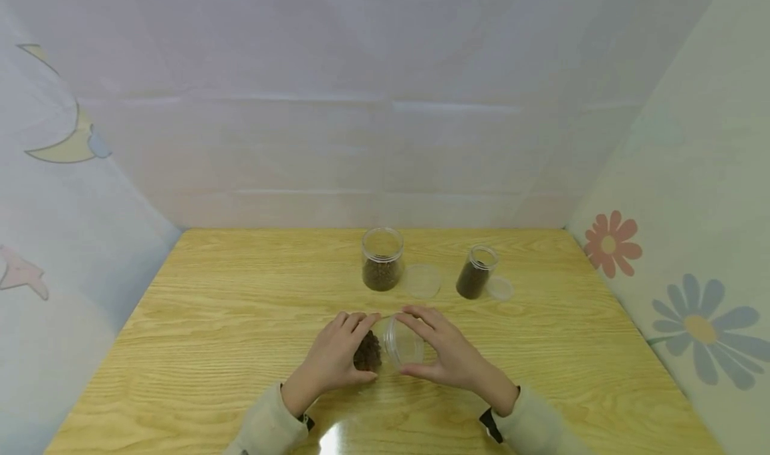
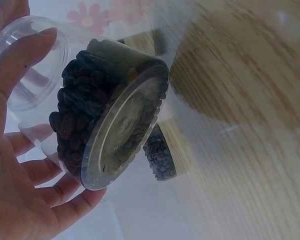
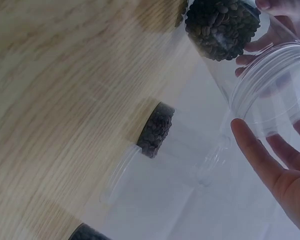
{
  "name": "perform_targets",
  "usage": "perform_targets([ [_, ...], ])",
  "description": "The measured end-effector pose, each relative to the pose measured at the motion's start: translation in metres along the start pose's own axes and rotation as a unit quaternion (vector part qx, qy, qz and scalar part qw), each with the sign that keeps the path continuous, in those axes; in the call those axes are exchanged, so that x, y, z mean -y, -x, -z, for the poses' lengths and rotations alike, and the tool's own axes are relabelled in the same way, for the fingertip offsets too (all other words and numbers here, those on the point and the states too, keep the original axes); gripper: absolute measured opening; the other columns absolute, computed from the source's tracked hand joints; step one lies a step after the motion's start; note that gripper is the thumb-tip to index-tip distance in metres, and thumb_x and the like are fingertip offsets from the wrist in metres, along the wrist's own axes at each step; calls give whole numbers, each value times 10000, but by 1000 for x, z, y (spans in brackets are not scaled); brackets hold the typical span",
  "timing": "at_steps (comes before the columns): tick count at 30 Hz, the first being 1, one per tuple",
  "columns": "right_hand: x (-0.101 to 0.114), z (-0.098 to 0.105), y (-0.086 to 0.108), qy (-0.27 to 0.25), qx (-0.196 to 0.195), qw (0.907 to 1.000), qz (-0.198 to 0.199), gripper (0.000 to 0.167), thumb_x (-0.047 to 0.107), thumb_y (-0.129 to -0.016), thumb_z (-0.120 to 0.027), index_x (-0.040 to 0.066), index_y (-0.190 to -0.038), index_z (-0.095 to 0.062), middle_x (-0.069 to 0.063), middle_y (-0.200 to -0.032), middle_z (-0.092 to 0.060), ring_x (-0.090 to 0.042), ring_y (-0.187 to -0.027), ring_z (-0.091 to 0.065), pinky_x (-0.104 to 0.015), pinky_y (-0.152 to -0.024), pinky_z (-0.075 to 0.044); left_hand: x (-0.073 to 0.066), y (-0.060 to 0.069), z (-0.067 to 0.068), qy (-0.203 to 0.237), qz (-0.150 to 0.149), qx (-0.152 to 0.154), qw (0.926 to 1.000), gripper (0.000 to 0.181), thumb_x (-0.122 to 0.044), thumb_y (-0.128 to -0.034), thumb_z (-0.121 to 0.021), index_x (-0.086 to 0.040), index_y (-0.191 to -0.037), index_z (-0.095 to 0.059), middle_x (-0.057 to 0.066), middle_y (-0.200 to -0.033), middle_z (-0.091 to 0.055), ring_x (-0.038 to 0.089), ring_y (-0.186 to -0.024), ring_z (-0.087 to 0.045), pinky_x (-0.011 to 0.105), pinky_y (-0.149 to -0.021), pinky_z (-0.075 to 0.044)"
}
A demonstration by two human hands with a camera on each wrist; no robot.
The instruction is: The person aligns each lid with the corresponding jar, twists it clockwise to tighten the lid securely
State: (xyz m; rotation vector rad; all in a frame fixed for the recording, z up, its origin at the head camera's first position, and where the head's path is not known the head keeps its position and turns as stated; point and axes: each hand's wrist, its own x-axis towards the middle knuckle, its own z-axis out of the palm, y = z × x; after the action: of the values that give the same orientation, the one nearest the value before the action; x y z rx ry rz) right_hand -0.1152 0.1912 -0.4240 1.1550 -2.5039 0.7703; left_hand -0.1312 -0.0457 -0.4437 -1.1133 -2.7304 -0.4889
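Between the two hands is a tilted clear jar of dark coffee beans (image 1: 368, 353), its base turned toward the left wrist camera. My left hand (image 1: 338, 353) grips the jar's body (image 2: 107, 92), thumb on one side and fingers spread round the other. At the mouth end, my right hand (image 1: 448, 351) holds a clear round lid (image 1: 412, 343) by its edge, fingers and thumb on opposite sides. The jar's ridged neck (image 3: 262, 75) lies close to the right fingertips in the right wrist view. Whether the lid is seated on the neck, I cannot tell.
Farther back stands a wide lidless jar (image 1: 382, 258) partly filled with dark beans, a translucent lid (image 1: 423, 281) beside it. To its right are a narrower lidless jar (image 1: 475, 274) with dark contents and a small lid (image 1: 500, 288). Patterned cloth walls surround the wooden table (image 1: 240, 288).
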Motion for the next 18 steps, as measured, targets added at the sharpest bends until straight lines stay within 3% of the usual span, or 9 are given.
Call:
perform_targets([
  [8, 4, 3, 1, 45, 207, 9993, -297, 808, 431, -733, -731, 88, -1378, -384, -127, -1351, -393, -280, -1181, -422, -433, -830, -473, 0, 0, 0, 47, -8, -2, 10000, 932, -487, -584, -816, -106, -1335, -416, 102, -1178, -521, 227, -958, -498, 375, -780, -464],
  [13, -1, 6, 1, -242, 484, 9985, 70, 902, 350, -664, -805, 84, -1393, -347, -188, -1414, -283, -327, -1263, -313, -469, -855, -459, 0, -1, 0, 126, 17, 5, 9999, 929, -479, -582, -820, -102, -1331, -421, 104, -1177, -523, 234, -975, -501, 386, -797, -462],
  [18, -6, 5, 0, -305, 593, 9965, 505, 809, 434, -749, -714, 83, -1386, -358, -154, -1422, -277, -301, -1254, -324, -438, -878, -454, 0, -1, 1, 113, 25, 45, 9999, 929, -481, -584, -818, -101, -1332, -419, 102, -1179, -522, 233, -979, -499, 384, -798, -462],
])
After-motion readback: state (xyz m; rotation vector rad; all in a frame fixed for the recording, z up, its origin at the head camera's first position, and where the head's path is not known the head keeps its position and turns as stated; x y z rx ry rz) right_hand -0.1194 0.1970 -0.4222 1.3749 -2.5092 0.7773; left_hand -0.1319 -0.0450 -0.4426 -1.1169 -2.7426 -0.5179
